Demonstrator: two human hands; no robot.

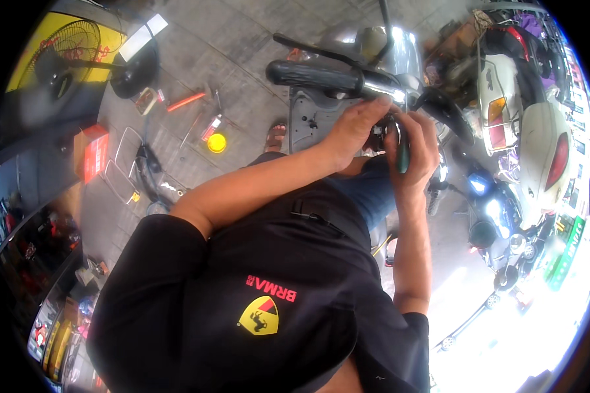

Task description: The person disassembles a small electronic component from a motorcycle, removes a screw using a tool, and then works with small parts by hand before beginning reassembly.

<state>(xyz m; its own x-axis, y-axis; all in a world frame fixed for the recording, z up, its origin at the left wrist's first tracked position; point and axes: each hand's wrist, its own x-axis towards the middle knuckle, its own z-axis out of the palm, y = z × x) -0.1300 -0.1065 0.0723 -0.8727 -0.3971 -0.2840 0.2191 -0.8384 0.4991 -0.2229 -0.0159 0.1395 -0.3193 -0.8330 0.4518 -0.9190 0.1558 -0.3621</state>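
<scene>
Screwdriver [402,156]: light, stiff; right hand [414,147] closed round its green handle.
Left hand [354,128]: fingers pinched on rigid handlebar [321,76] clamp.

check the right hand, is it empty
No, the right hand is closed around a dark green tool handle, held next to the left hand just below the scooter handlebar grip.

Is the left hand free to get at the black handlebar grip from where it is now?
Probably yes. The left hand sits just below the handlebar grip, with nothing between them. The right hand holds a green-handled tool off to the side.
</scene>
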